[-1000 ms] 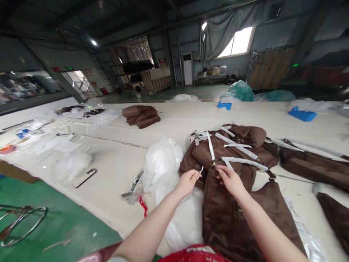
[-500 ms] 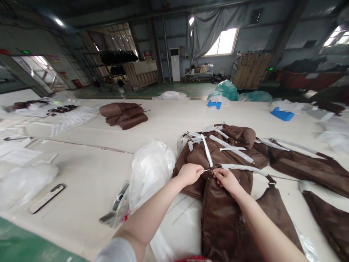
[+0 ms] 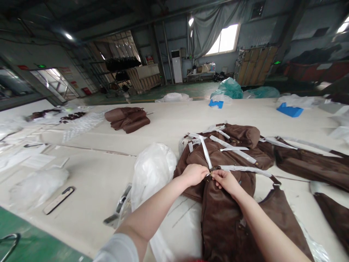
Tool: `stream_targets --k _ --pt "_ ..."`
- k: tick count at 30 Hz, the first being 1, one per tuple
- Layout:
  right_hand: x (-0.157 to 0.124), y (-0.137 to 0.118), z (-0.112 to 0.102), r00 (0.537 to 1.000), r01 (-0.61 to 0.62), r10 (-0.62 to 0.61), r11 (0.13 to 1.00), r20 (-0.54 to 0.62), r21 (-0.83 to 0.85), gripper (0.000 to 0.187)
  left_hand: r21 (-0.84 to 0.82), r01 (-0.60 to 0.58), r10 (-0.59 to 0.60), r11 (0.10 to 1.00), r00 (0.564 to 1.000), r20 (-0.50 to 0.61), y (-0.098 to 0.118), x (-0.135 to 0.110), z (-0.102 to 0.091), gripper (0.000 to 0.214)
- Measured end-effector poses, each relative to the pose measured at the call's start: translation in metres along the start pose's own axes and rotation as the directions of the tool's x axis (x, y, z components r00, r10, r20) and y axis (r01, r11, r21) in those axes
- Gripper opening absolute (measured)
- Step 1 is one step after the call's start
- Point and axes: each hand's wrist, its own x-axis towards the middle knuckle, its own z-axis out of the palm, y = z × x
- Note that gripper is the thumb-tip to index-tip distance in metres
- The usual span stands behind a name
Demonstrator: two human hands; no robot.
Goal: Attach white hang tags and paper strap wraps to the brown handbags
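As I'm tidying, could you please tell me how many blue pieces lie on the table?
2: one blue piece beyond the brown bags, another farther right; others may be hidden.

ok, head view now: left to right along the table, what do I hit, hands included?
Flat phone-like item → folded brown piece → left hand → right hand, the two close together over the brown bags → larger blue piece.

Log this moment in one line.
left hand: pinching, item unclear | right hand: pinching by strap end | brown bag: on table
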Motion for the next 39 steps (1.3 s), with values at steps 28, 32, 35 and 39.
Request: stream_targets --k 28,32,35,39 --pt "-0.039 -0.011 -0.005 0.991 0.119 -0.075 0.882 -0.114 0.456 0.043 -0.495 0.315 -0.262 0.81 0.949 0.176 -0.008 -0.014 -0.004 0.019" --pt "-0.035 -0.015 -0.003 0.995 0.091 -0.053 0.822 -0.084 0.562 0.039 -0.631 0.342 -0.278 0.696 0.939 0.203 -0.001 -0.012 0.002 0.017" --pt "-0.031 -0.016 -0.003 0.996 0.083 -0.049 0.773 -0.071 0.629 0.035 -0.718 0.351 -0.301 0.6 0.932 0.204 0.005 -0.008 0.009 0.023" --pt "-0.027 -0.02 -0.005 0.995 0.096 -0.084 0.708 -0.052 0.7 0.032 -0.801 0.349 -0.322 0.486 0.924 0.207 0.009 -0.003 0.02 0.038"
